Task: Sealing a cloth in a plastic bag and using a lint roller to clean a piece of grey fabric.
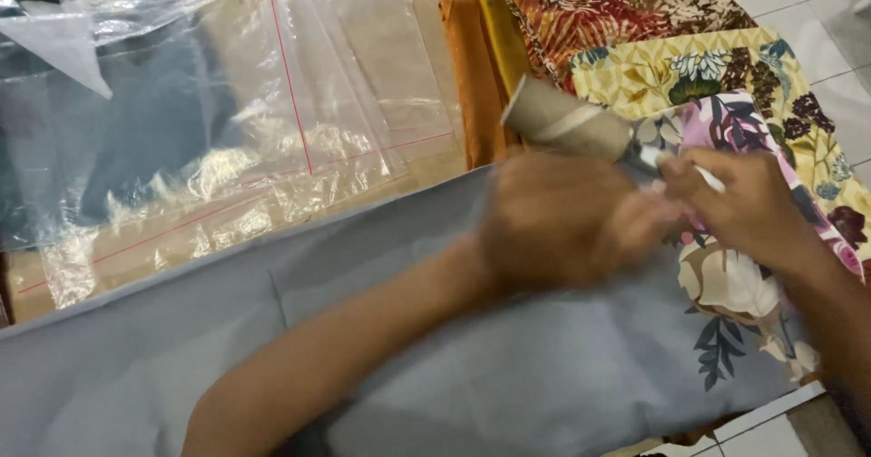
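My left hand (558, 221) is blurred by motion, curled over the near end of a lint roller (567, 121) with a brownish-grey cylinder head. My right hand (739, 207) grips the roller's white handle just right of the cylinder. Both hands hover above a folded grey cloth (381, 330) that lies across the lower part of the view. The point where the left fingers meet the roller is smeared, so whether they hold its sheet or only touch it is unclear.
Clear plastic bags with red seal lines (272, 103) lie at the upper left over dark fabric. Folded floral fabrics (708, 76) are stacked at the right, with an orange cloth (472, 76) beside them. White floor tiles (817, 12) show at the far right.
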